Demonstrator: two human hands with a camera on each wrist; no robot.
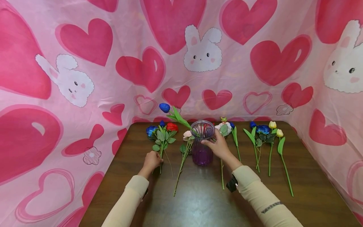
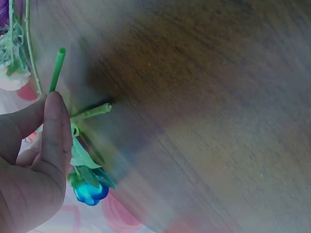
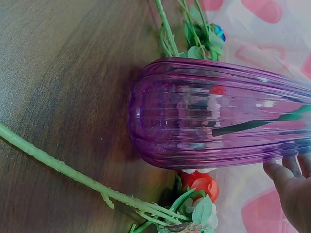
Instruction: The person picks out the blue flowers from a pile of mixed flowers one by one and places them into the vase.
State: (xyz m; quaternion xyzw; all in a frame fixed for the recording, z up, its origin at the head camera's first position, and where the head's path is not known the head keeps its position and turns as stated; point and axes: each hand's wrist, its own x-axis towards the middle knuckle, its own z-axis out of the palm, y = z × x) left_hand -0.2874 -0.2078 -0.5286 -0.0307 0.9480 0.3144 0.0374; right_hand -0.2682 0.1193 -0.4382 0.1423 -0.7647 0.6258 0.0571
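A purple ribbed glass vase stands upright on the table, with a blue tulip leaning left out of its mouth. Its stem shows through the glass in the right wrist view. My right hand grips the vase near its neck, thumb in front. To the left, my left hand pinches a smooth green stem between thumb and fingers; its bloom cannot be told apart in the bunch. That bunch has a blue flower, a red flower and a small blue bud behind.
Pale pink flowers lie left of the vase and a white flower right of it. Farther right on the brown table lie blue flowers and yellow tulips. A heart-and-rabbit cloth hangs behind.
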